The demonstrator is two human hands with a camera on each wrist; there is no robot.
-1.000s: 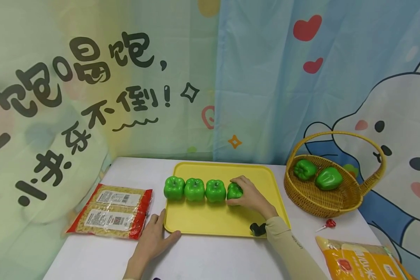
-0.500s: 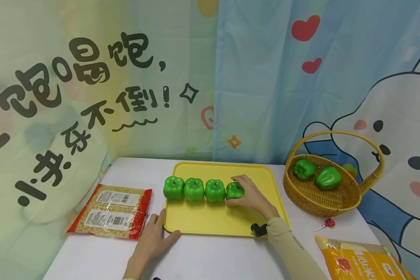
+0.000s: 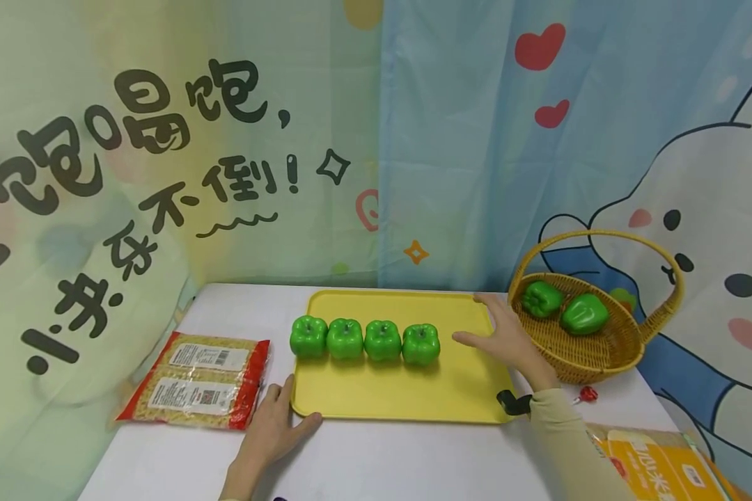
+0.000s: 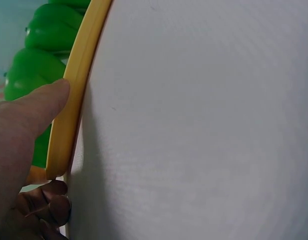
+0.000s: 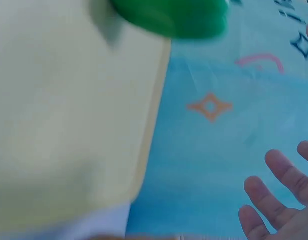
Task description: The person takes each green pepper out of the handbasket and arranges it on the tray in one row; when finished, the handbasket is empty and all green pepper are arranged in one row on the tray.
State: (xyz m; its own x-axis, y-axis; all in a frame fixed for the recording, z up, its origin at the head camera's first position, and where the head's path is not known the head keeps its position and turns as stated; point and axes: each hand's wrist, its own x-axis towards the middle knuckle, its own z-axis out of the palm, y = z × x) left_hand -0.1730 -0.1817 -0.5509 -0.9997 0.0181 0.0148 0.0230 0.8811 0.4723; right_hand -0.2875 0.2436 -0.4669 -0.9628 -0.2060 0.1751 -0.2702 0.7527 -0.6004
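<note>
Several green bell peppers (image 3: 382, 341) stand in a row on the yellow tray (image 3: 407, 403). My right hand (image 3: 507, 341) is over the tray's right side, to the right of the rightmost pepper (image 3: 420, 344) and apart from it. Its thumb and fingers are spread, with nothing between them. At the front left corner of the tray lies my left hand (image 3: 272, 428), its thumb and fingers extended to either side of that corner. In the left wrist view the thumb (image 4: 49, 100) touches the tray rim (image 4: 76, 95), with peppers (image 4: 36, 70) beyond it.
A wicker basket (image 3: 576, 358) with two green peppers (image 3: 584, 314) stands at the right. Near it are a red lollipop (image 3: 588, 394) and an orange bag (image 3: 658, 466). A red-edged bag of pasta (image 3: 194, 379) lies left of the tray. A curtain (image 3: 445, 174) hangs behind.
My right hand has let go of the rightmost pepper and moved right, towards the basket. That pepper stays on the tray, and my left hand has kept its place.
</note>
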